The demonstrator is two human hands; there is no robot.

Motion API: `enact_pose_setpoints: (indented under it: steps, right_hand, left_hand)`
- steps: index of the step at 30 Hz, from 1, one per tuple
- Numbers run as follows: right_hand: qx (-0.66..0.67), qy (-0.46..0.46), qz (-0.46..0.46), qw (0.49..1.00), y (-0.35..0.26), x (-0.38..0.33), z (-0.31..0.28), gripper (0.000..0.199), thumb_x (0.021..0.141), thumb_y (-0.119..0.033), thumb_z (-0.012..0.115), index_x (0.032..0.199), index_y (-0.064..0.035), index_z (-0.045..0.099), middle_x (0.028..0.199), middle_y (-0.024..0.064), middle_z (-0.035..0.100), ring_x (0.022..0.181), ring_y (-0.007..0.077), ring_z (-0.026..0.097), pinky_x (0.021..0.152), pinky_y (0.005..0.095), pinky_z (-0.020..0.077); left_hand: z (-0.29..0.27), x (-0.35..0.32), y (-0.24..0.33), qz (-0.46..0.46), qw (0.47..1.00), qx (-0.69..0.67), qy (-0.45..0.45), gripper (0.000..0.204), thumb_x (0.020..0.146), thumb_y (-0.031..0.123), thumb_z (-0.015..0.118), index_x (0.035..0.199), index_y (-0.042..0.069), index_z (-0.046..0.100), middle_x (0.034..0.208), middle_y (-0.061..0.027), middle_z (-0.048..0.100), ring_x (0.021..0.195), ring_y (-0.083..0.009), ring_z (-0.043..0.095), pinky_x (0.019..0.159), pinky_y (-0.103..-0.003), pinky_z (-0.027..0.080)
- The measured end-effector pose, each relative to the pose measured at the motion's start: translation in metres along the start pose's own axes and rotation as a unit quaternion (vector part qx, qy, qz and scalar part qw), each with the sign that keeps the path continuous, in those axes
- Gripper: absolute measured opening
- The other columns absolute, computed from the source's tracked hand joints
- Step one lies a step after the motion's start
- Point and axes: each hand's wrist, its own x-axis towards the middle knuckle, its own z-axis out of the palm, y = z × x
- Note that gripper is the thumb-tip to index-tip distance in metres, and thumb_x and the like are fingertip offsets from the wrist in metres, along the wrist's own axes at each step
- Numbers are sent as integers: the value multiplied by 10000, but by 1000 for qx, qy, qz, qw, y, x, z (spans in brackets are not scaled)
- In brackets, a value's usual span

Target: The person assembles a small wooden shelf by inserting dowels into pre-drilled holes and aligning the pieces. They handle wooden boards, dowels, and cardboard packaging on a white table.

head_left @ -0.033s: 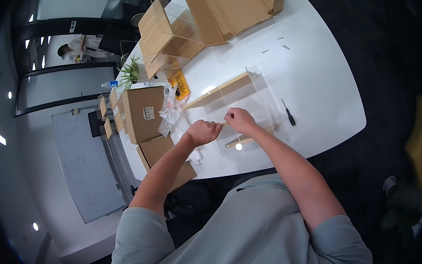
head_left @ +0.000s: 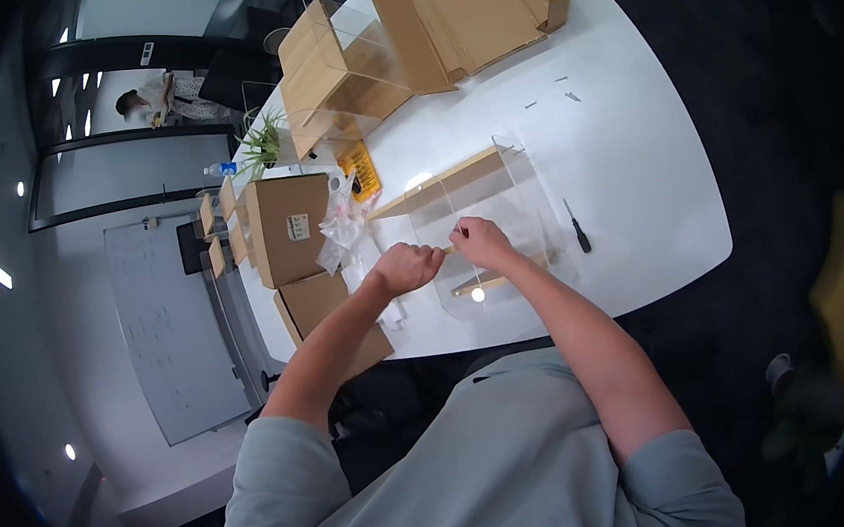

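The closed left hand (head_left: pixel 409 267) is gripping a wooden strip (head_left: pixel 449 250) by the clear panel (head_left: pixel 428 221), the right hand (head_left: pixel 482 243) is curling at its end (hold unclear), and uneven pressure is risking a slip.

Whole view shifted slightly, barely noticeable

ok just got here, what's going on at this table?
A person's left hand and right hand are close together, fingers curled, at a clear-and-wood frame on the white table. What they grip is too small to tell. A black-handled screwdriver lies to the right, untouched.
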Motion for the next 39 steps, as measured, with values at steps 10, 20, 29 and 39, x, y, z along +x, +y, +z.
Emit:
enact_pose_setpoints:
  steps: [10, 20, 29, 39]
  right_hand:
    - [-2, 13, -2, 1000, 5, 1, 4, 250, 900, -281, 627, 934, -46, 706, 893, 157, 720, 860, 338, 686, 782, 426, 541]
    - [5, -10, -7, 1000, 3, -1, 0, 268, 918, -302, 609, 970, -57, 703, 952, 153, 731, 933, 350, 692, 815, 451, 546]
    - [2, 15, -19, 1000, 8, 4, 6, 266, 888, -283, 644, 908, -23, 698, 857, 161, 718, 822, 339, 694, 755, 423, 546]
    - [5, 9, -17, 1000, 8, 3, 4, 275, 886, -292, 640, 899, -23, 691, 853, 155, 716, 810, 335, 690, 747, 420, 545]
  left_hand:
    - [-11, -3, 39, -240, 953, -176, 54, 135, 968, 167, 548, 947, 37, 580, 786, -196, 700, 708, -415, 676, 633, -503, 535]
    - [4, -11, 42, -393, 819, -410, 84, 273, 1011, 179, 486, 994, -17, 675, 868, -223, 709, 829, -390, 689, 780, -439, 537]
    - [20, 4, 55, -450, 778, -432, 71, 324, 984, 179, 479, 940, -38, 717, 862, -221, 716, 812, -343, 693, 762, -420, 530]
    - [18, 11, 58, -483, 751, -446, 63, 334, 962, 171, 480, 900, -35, 735, 875, -253, 722, 860, -409, 708, 814, -459, 542]
